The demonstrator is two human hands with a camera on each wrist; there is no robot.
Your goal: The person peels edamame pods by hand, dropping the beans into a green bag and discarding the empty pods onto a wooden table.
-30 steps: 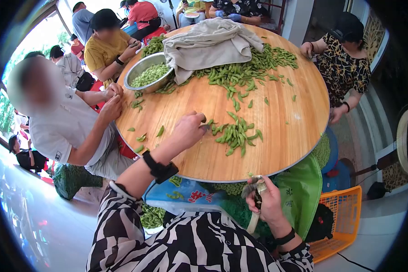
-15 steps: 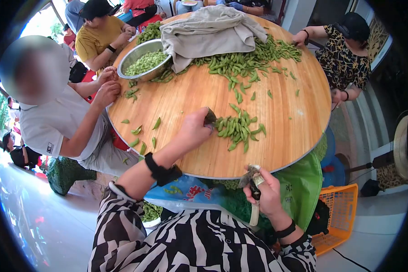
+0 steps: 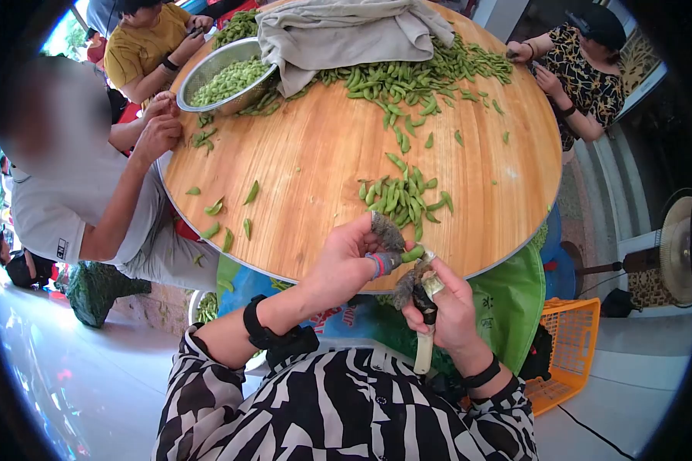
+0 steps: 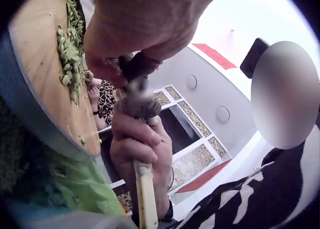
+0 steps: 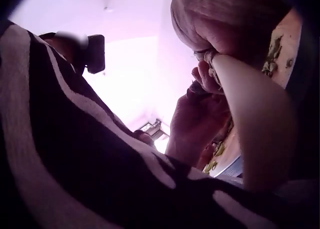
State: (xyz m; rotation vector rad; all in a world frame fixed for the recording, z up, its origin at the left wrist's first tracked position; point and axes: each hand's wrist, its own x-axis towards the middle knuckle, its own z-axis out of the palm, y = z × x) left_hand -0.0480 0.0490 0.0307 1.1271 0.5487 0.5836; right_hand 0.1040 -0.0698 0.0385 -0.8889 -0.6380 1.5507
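In the head view my left hand [image 3: 344, 253] pinches a green soybean pod [image 3: 414, 253] over the table's near edge. Its fingertips wear dark grey fuzzy covers [image 3: 387, 230], and a band with a pink stripe wraps one digit. Facing it, my right hand [image 3: 450, 307] grips a tool by its cream handle [image 3: 423, 353], which has black wrapping near the top; its working end is hidden by the fingers. The pod's end meets the right fingertips. The handle [image 4: 146, 196] points down in the left wrist view. A pile of pods [image 3: 404, 198] lies just beyond my hands.
A round wooden table [image 3: 284, 184] carries a larger pod heap [image 3: 407, 81], a grey cloth [image 3: 354, 34] and a metal colander [image 3: 227, 81] of shelled beans. People sit at left and right. An orange crate [image 3: 569, 353] and a green bag [image 3: 507, 307] stand below the near right edge.
My left hand has come back from the small pod pile towards me and met the right hand, bringing a pod. The right hand keeps its grip on the cream-handled tool.
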